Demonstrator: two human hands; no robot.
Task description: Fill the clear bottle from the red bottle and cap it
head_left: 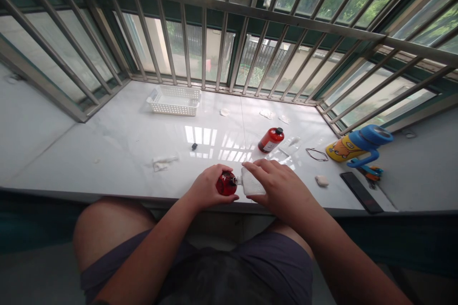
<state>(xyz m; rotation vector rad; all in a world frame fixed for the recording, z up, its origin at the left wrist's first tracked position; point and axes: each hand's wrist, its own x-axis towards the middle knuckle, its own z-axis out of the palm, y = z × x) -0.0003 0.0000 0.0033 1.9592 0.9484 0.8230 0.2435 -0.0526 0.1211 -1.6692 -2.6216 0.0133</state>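
My left hand [209,186] is wrapped round a red bottle [224,184] near the front edge of the counter. In my right hand [277,181] is a clear, flat bottle [252,182], tipped on its side. Its threaded neck points left and meets the open top of the red bottle; whether the two touch I cannot tell. A second red bottle [271,140] with a black cap and a white label stands just beyond my right hand. To the left lies a small black cap [194,146] on the counter.
A white perforated basket [174,101] sits by the barred window. Crumpled tissues [162,163] lie about. At right are a hair tie [317,154], a small beige block [321,180], a black phone [361,192], a blue-and-yellow bottle [345,148] and an orange-and-blue tool [372,171].
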